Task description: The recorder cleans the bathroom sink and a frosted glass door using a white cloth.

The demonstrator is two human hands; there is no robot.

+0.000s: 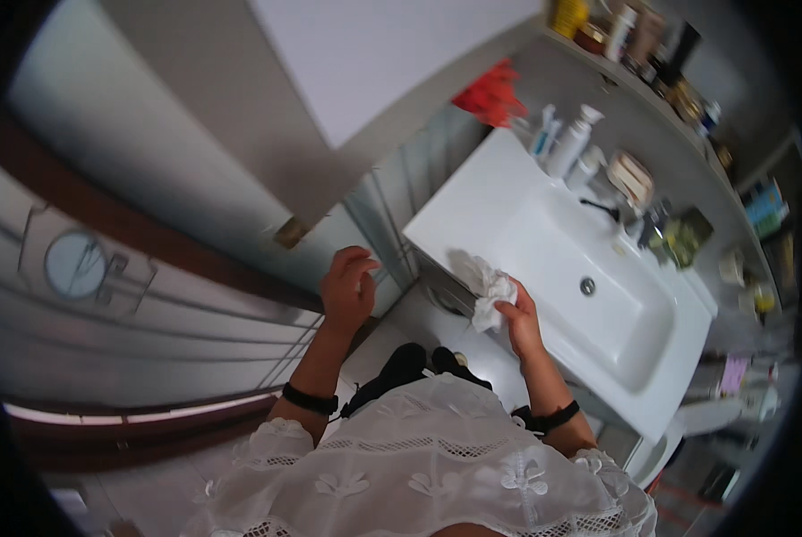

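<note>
My right hand (524, 320) is closed on a crumpled white tissue (490, 291), pinching it between thumb and fingers by the front edge of the white washbasin (473, 206). Part of the tissue spreads out loosely beyond my fingertips, over the basin's rim. My left hand (348, 288) is raised at the left, apart from the basin. Its fingers are loosely bent with the thumb apart, and nothing shows in them. Closest to it is the lower corner of a grey-framed panel (287, 234).
Pump bottles (569, 143), a dark faucet (601, 208) and a soap holder (631, 179) line the basin's back. A shelf (644, 94) with several bottles runs above. Left stands a brown-framed door (141, 215) with a round-plated handle (76, 264). A red cloth (493, 96) hangs beyond the basin.
</note>
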